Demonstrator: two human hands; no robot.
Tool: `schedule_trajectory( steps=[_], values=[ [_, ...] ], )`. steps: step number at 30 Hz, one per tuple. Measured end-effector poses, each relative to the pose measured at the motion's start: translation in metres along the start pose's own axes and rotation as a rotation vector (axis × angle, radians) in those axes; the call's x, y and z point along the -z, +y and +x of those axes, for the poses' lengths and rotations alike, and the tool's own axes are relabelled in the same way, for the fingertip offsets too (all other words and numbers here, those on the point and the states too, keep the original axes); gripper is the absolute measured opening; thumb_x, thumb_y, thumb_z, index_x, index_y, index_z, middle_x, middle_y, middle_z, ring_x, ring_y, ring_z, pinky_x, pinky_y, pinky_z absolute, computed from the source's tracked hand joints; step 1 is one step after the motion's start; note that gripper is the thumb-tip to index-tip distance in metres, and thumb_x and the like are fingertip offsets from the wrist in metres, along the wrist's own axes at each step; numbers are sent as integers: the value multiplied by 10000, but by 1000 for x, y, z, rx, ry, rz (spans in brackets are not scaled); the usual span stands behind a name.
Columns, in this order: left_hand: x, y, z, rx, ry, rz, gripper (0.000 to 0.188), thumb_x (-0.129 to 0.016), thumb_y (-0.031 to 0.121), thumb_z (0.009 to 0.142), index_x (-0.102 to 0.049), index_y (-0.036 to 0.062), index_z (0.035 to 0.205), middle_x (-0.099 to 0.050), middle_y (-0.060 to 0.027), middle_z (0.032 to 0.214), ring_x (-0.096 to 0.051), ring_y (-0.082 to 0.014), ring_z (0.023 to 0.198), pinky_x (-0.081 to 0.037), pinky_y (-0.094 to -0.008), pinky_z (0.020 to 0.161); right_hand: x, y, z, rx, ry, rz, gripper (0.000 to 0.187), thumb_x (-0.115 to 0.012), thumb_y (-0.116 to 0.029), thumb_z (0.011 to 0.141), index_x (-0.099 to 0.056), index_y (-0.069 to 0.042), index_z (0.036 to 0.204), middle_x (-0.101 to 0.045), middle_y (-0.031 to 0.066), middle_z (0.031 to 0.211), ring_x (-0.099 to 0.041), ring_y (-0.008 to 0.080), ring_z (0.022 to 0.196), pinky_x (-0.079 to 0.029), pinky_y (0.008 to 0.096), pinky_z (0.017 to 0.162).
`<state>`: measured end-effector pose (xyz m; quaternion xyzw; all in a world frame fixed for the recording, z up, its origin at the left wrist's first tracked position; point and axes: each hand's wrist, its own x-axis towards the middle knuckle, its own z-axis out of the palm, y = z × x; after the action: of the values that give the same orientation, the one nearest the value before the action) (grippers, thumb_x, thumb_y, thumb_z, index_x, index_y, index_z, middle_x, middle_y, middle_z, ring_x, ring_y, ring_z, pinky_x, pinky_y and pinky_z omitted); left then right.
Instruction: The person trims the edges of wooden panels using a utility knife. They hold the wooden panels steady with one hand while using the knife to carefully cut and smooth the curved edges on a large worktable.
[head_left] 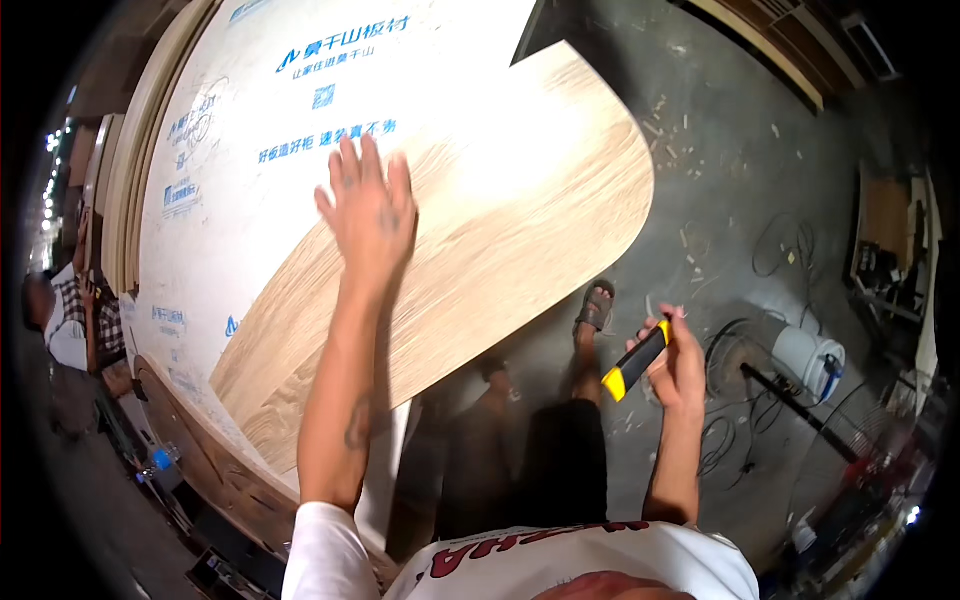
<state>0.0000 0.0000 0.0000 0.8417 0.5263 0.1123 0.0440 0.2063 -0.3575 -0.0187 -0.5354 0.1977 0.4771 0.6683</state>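
A wood-grain board (520,215) with one rounded end lies on a stack of white-covered panels (230,95), its right side reaching out past the stack. My left hand (372,205) rests flat on the board's far left edge, fingers stretched apart and nothing held. To the right of the board, above the floor, my right hand (678,365) grips a yellow and black utility knife (638,360). The knife's yellow butt points down and left. At its upper end, my fingertips partly hide the tip, so I cannot tell whether the blade is out.
Wood scraps litter the grey floor (700,130). On the right stand a white bucket (808,362), a fan (745,370) and loose cables (715,445). A curved wooden bench edge (190,425) runs along the lower left. Another person (75,310) is at the far left.
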Motion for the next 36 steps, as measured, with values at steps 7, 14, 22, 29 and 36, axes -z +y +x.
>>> schedule_trajectory(
  steps=[7,14,22,29,36],
  values=[
    [-27,60,72,136,7,123,693,-302,575,1017,-340,123,1540,-257,-222,1599,-204,-394,1491,-137,-625,1172,-105,-124,142,559,-339,-560,529,-494,-237,1047,-285,-72,1504,-619,84,948,-577,133,696,-518,284,622],
    [-24,67,78,126,1,81,686,-373,526,993,-383,81,1515,-291,-234,1582,-211,-398,1491,-142,-609,1179,-243,-158,223,967,-826,-872,289,-563,-172,1000,-633,-90,1268,-740,99,1007,-701,175,899,-527,288,802],
    [-21,65,73,139,13,57,688,-399,537,970,-409,111,1509,-309,-214,1581,-233,-376,1488,-135,-585,1191,-256,-158,232,857,-895,-901,305,-606,-160,996,-625,-42,1276,-697,48,1092,-636,128,1013,-503,267,907],
    [-25,63,74,122,38,97,672,-388,564,992,-397,150,1522,-318,-173,1589,-257,-343,1485,-145,-535,1200,-258,-160,236,878,-913,-933,296,-611,-158,996,-636,-50,1270,-699,39,1090,-640,119,1009,-508,257,899],
    [-23,63,74,127,31,60,676,-405,542,972,-421,125,1505,-330,-197,1577,-247,-360,1486,-141,-569,1196,-256,-156,238,897,-895,-900,291,-623,-157,991,-648,-67,1266,-704,33,1079,-644,116,999,-510,253,898]
  ],
)
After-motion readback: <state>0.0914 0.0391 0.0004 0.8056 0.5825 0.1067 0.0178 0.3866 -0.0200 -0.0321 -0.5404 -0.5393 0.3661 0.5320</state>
